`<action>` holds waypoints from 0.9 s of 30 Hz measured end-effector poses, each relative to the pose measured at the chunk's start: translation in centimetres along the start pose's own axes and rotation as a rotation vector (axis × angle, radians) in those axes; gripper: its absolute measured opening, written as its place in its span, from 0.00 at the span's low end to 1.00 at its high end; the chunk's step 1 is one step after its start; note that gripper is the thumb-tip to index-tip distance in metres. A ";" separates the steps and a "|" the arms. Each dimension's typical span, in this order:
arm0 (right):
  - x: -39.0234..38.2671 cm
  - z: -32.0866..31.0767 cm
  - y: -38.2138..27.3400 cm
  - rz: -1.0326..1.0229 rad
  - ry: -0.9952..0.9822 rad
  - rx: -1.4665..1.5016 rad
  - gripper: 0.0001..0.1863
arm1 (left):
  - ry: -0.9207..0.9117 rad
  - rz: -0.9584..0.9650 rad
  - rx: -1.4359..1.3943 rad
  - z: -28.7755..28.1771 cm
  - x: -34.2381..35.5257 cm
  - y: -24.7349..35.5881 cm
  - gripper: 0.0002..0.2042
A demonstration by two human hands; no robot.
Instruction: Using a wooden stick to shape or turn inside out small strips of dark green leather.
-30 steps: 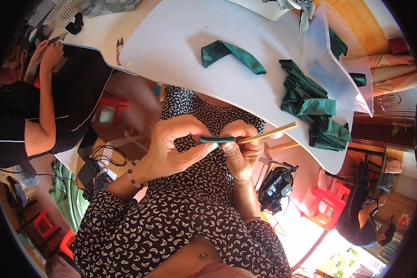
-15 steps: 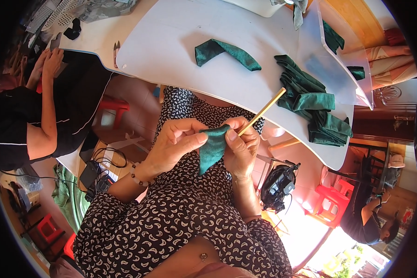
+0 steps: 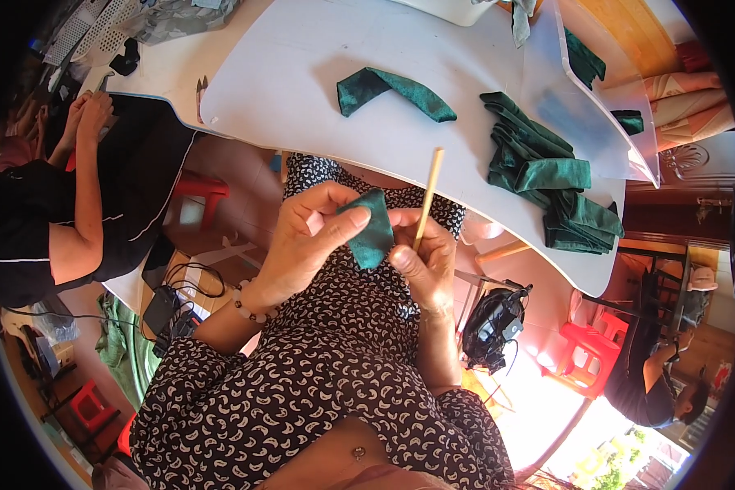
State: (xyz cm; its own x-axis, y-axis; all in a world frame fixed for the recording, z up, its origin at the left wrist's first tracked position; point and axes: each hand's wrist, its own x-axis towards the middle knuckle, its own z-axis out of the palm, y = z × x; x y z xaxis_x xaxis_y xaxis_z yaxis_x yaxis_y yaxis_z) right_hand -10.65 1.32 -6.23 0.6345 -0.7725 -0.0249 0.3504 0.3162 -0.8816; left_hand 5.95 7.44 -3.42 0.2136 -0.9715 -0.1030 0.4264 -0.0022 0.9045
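Between thumb and fingers, my left hand [image 3: 314, 237] pinches a small piece of dark green velvet fabric [image 3: 371, 237] above my lap. My right hand [image 3: 426, 257] grips a thin yellowish stick [image 3: 429, 192], which stands nearly upright out of the fist. The right thumb and fingertips are close beside the fabric's right edge; whether they touch it I cannot tell. On the white table ahead lies a folded green velvet strip [image 3: 396, 91]. Farther right is a heap of similar green strips [image 3: 539, 175].
A clear plastic sheet [image 3: 604, 106] stands at the table's right end. To the left sits a person in black [image 3: 57, 212], hands at the table. Red stools [image 3: 588, 351] and a black bag [image 3: 496, 327] are at the right. Cables [image 3: 192, 282] lie at the left.
The stick has swung from leaning right to nearly upright. My right fingers have come off the fabric's top edge, and the fabric has turned in my left hand, its pointed end no longer hanging down.
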 end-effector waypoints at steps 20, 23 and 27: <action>-1.9 -2.6 -1.2 0.097 0.116 -0.020 0.10 | 0.228 0.195 -0.005 -1.3 2.6 1.4 0.18; -1.9 -2.8 -1.4 0.070 0.091 0.027 0.12 | 0.180 0.143 0.083 -1.7 2.4 1.1 0.18; -1.6 -2.5 -1.9 0.018 0.032 0.056 0.13 | 0.205 0.787 1.056 -1.1 1.4 2.1 0.21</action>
State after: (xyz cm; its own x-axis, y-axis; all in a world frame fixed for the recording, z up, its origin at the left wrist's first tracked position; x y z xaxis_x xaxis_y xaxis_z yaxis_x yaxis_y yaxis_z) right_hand -14.07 0.59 -5.65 0.6189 -0.7834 -0.0569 0.3777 0.3603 -0.8530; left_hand 8.12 6.32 -2.12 0.2539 -0.7461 0.6155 -0.7323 0.2674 0.6262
